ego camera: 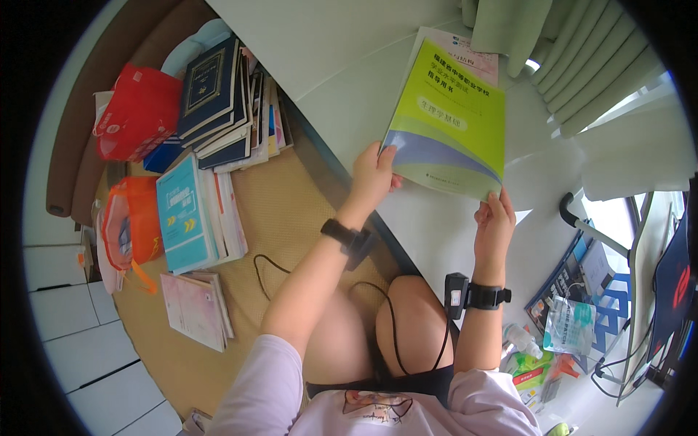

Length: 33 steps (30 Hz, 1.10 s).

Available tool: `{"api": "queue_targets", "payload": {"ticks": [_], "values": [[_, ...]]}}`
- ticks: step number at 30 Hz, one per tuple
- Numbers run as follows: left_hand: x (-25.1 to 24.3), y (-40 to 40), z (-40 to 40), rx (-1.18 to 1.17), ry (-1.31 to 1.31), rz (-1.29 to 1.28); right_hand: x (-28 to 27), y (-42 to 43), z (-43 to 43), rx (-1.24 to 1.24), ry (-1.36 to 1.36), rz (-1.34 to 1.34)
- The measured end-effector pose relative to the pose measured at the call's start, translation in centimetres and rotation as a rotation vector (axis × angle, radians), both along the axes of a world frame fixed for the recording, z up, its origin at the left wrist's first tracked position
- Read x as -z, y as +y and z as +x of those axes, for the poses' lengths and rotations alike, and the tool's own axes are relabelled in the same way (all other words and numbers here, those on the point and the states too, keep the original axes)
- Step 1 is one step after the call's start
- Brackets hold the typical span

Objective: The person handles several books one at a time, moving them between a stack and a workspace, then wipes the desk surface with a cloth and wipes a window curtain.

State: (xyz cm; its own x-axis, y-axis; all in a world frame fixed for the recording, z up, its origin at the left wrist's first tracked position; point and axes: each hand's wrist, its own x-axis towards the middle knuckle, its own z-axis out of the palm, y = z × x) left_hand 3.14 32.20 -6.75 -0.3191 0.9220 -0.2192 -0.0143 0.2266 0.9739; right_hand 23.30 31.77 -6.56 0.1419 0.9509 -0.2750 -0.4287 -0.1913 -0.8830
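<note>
Both hands grip a lime-green paperback book, which has a blue-grey curved band and printed writing on its cover. My left hand pinches its lower left edge, thumb on the cover. At the lower right corner, my right hand holds it between thumb and fingers. Behind its top edge shows a pink-and-white book or booklet, mostly hidden; whether the two touch, I cannot tell. Beneath the hands lies the pale floor. Each wrist wears a black strap with a small box.
On the tan mat to the left are a stack of dark-blue hardcovers, a turquoise book pile, pink books, a red bag and an orange bag. Curtains, packets and a dark laptop are at right.
</note>
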Motion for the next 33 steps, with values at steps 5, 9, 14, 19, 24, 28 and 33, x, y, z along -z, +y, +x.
{"api": "queue_targets", "payload": {"ticks": [5, 9, 14, 19, 24, 28, 33], "values": [[-0.7, -7.1, 0.3, -0.102, -0.004, -0.023, -1.3, -6.3, 0.4, -0.058, 0.041, 0.008], [-1.1, -12.2, 0.3, -0.128, -0.194, 0.034, -3.0, -10.2, 0.5, -0.122, 0.053, 0.013], [-3.5, -17.5, 0.2, -0.266, -0.251, 0.062, -4.8, -14.1, 0.0, -0.177, 0.009, 0.067], [-4.9, -23.2, -0.5, -0.304, -0.232, 0.101, -6.2, -18.2, -0.6, -0.267, 0.002, 0.095], [-5.9, -29.0, -0.6, -0.415, -0.212, 0.12, -6.7, -21.1, -1.7, -0.332, 0.021, 0.085], [-5.8, -35.6, -0.4, -0.529, -0.221, 0.17, -7.1, -24.4, -2.5, -0.563, -0.087, 0.136], [-5.5, -44.6, -1.5, -0.785, -0.202, 0.142, -7.6, -29.9, -6.9, -0.788, -0.077, 0.082]]}}
